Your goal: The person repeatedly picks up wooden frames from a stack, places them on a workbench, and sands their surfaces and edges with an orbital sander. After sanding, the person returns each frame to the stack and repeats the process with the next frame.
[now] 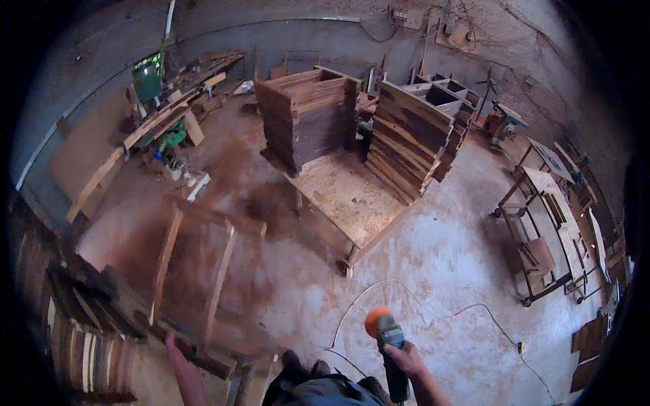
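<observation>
A handheld power tool with a blue body and a round orange head [386, 335] is gripped by the right hand [405, 358], whose fingers are wrapped closed around the middle of the tool's body. The tool is held low in the view, just right of centre, above the pale, dust-stained concrete floor [447, 264]. Its long axis runs nearly vertically in the picture, tilted slightly leftward at the top: the orange head is pointed away from the person, toward the low wooden platform [352, 203], while the dark rear end is directed back toward the person's body. A thin white cable [433, 314] is seen curving over the floor beyond the tool, from the left of the head round to the right.

The left hand [175, 355] is stretched forward at the lower left, close to a dark wooden strip [203, 358] lying beside a slanted frame of pale wooden slats [193, 267]. Whether that strip is touched, and how far the fingers are spread, cannot be told from the blurred view.

Two tall stacks of dark brown wooden boards [308, 115] [409, 139] are set on the far part of the platform. A metal trolley frame [542, 230] is placed well apart at the right.
</observation>
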A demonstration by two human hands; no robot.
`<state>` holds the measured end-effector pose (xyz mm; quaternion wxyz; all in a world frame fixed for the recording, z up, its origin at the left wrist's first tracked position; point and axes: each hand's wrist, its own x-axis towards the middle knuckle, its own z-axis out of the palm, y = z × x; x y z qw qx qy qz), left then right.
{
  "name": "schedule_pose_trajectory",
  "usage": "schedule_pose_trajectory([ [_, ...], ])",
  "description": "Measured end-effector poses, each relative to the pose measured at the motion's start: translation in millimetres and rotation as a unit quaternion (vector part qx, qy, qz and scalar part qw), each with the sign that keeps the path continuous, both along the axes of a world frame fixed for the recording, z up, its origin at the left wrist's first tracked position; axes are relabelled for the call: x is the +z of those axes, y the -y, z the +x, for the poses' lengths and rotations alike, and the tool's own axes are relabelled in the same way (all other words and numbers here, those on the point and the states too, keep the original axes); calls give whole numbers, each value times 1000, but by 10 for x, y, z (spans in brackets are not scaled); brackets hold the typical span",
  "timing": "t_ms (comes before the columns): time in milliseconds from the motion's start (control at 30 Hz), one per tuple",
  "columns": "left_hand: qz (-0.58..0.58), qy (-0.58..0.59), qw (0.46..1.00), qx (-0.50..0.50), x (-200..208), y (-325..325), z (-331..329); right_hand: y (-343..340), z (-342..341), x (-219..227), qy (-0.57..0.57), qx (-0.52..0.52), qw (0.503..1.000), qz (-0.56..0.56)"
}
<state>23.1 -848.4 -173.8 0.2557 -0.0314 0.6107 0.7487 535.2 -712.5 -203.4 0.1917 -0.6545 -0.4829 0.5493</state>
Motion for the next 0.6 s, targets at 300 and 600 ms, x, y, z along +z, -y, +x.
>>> schedule_pose_trajectory([
  [300, 171, 26, 978, -118, 1012, -3491, -585, -176, 651, -382, -23, -206, 978, 13],
  [600, 228, -28, 953, -199, 1814, -6842, -1067, -1033, 207, -144, 94, -265, 960, 14],
])
